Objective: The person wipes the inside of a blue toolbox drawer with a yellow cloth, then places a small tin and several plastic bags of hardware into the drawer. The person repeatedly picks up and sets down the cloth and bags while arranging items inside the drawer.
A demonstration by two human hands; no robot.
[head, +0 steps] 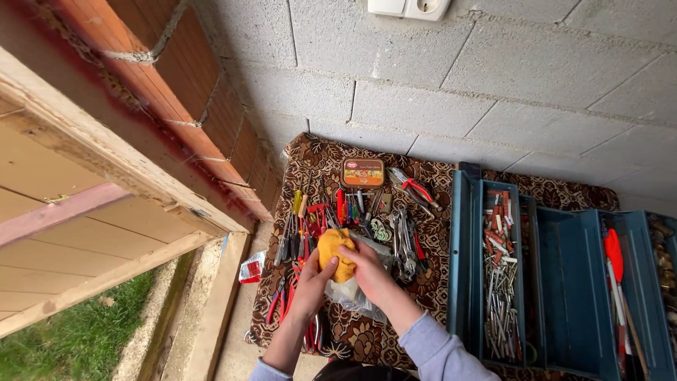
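Note:
Both my hands hold a crumpled yellow cloth [336, 250] above a table covered with a brown patterned cloth [317, 159]. My left hand [314, 277] grips its lower left side. My right hand [367, 267] closes over its right side. A clear plastic bag [352, 295] lies just under my hands. Around the cloth lie several hand tools: screwdrivers [293, 226], red-handled pliers [417, 188] and wrenches [403, 243].
A brown rectangular tin [362, 172] sits at the table's far side. An open blue metal toolbox [564, 275] with nails and tools fills the right. A grey block wall stands behind, a wooden frame and grass [70, 339] to the left.

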